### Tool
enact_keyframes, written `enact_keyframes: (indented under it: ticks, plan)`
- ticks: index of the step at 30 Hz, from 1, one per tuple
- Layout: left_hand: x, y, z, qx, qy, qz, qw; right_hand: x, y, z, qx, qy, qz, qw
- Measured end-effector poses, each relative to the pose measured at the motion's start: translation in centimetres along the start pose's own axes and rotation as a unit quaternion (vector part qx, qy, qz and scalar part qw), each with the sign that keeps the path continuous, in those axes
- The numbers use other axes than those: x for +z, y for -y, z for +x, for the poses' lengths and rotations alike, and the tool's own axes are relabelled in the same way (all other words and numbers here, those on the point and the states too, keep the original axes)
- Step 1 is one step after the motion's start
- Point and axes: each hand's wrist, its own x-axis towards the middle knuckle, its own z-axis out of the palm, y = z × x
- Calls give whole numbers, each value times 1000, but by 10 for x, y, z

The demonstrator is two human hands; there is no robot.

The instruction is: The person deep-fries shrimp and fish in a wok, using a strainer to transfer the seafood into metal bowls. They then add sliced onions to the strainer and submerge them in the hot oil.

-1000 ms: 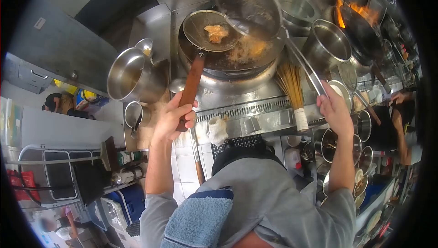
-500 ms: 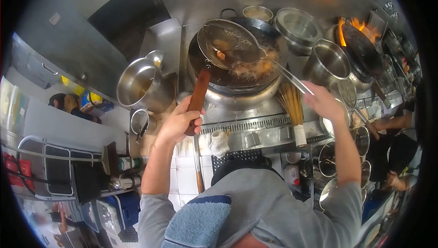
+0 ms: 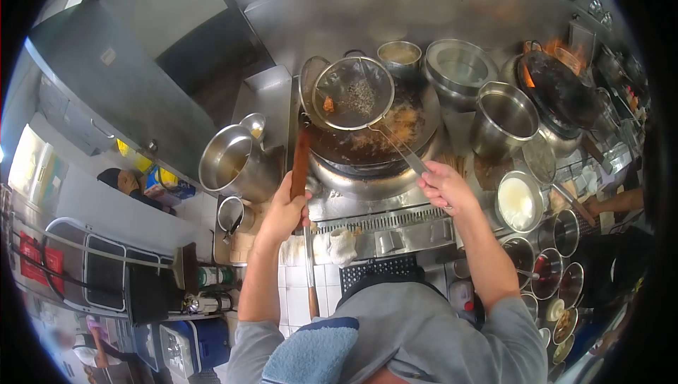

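Note:
My left hand (image 3: 282, 207) is closed round the upright brown wooden handle (image 3: 301, 162) of a strainer whose rim (image 3: 304, 91) shows behind another one. In my right hand (image 3: 446, 186) is the metal handle of a round mesh strainer (image 3: 360, 98), held over the left part of the wok. One small browned piece (image 3: 328, 104) and dark crumbs lie in its mesh. Below, bubbling oil with brown bits fills the wok (image 3: 339, 145). A ladle with a wooden end (image 3: 313, 299) hangs down past the counter's front edge, just below my left hand.
Steel pots stand left (image 3: 229, 154) and right (image 3: 506, 119) of the wok. Flames rise round a second wok (image 3: 554, 80) at the right. A co-worker's hand (image 3: 593, 206) holds a tool there. Bowls (image 3: 519, 202) line the right side.
The mesh strainer in my right hand has moved left and now overlaps the other strainer. My right hand has shifted left and down in the view. The camera view has also shifted.

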Motion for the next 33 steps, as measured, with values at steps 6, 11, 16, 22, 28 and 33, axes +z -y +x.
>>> enact_keyframes:
  ticks: [6,11,16,22,28,33]
  plan:
    - [16,-1,-23,15,-48,-48,998,-10,37,-15,-44,-18,-82,995]
    - [40,8,-17,5,-11,-207,978,1,53,-9,-99,-74,-388,913]
    - [51,18,-12,-8,47,-347,937,-5,56,-8,-235,-130,-511,817]
    - [40,7,-47,13,59,-364,929,-35,77,-14,-230,-220,-566,761]
    - [4,-49,-94,46,47,-320,945,-75,26,9,-257,-197,-672,665]
    - [-45,-56,-75,68,114,-321,938,-30,-26,-4,-192,-197,-761,587]
